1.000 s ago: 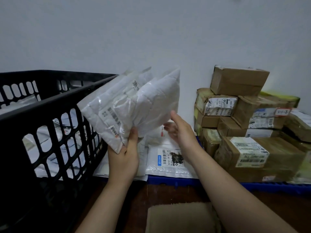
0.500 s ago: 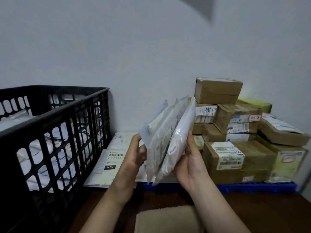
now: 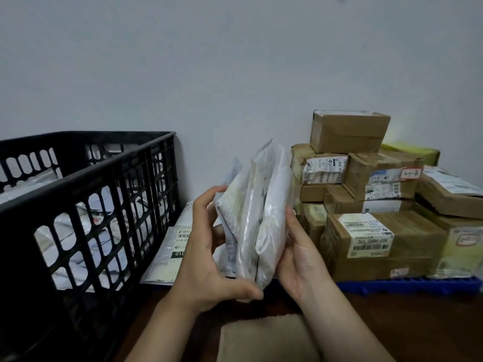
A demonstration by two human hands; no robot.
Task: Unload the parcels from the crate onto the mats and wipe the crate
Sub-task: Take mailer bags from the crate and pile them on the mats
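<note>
A black plastic crate (image 3: 86, 178) stands at the left with several white mailer bags (image 3: 78, 259) showing through its slotted wall. Between my hands I hold a bundle of white plastic parcels (image 3: 258, 212) upright on edge, above the blue mat (image 3: 407, 286). My left hand (image 3: 209, 259) grips the bundle's left side, thumb curled under its bottom corner. My right hand (image 3: 298, 259) cups the right side with fingers along the outer bag. Flat white mailers (image 3: 172, 246) lie on the mat beside the crate.
Taped cardboard boxes (image 3: 376, 205) are stacked on the blue mat at the right, against the grey wall. A yellow parcel (image 3: 413, 152) sits behind them. A tan cloth (image 3: 264, 340) lies on the dark wooden floor near my forearms.
The bundle came away from the crate's rim, moved right and turned upright on edge. My right hand, free a second ago, now holds the bundle's right side.
</note>
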